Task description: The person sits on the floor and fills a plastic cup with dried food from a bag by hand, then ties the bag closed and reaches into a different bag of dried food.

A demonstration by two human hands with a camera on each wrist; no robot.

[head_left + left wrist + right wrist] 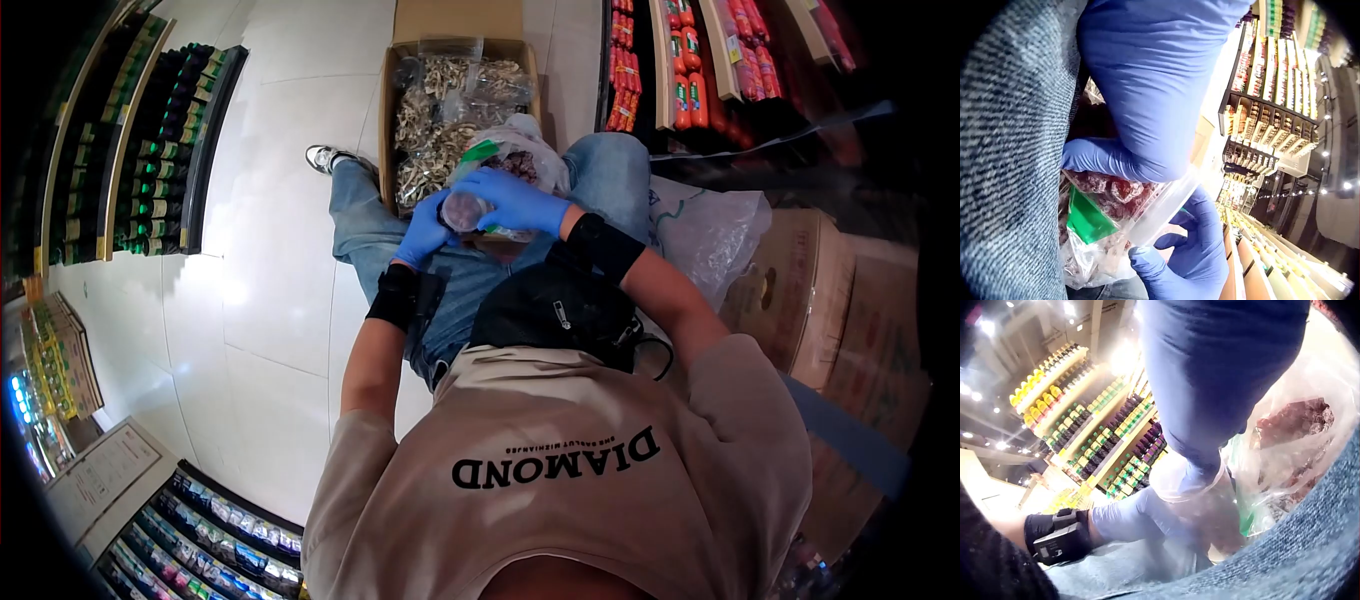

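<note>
A clear plastic tub (464, 212) with reddish contents stands between my gloved hands, above the lap. My left hand (424, 236) grips its side; in the left wrist view that hand (1147, 87) bends its thumb across the tub near the pale rim (1163, 215). My right hand (515, 201) holds the tub from the other side, thumb and fingers spread about the rim. Its fingertips overlap the tub's mouth (1175, 478) in the right wrist view. Just beyond lies a clear bag (548, 160) of dark red pieces with a green patch (1088, 219).
Between the legs, an open cardboard box (387, 130) holds dried brownish pieces and clear packets. Crumpled plastic (710, 235) and large cartons (790, 290) are on the right. Shelves of bottles (165, 170) stand left, shelves of red packages (690, 75) at upper right.
</note>
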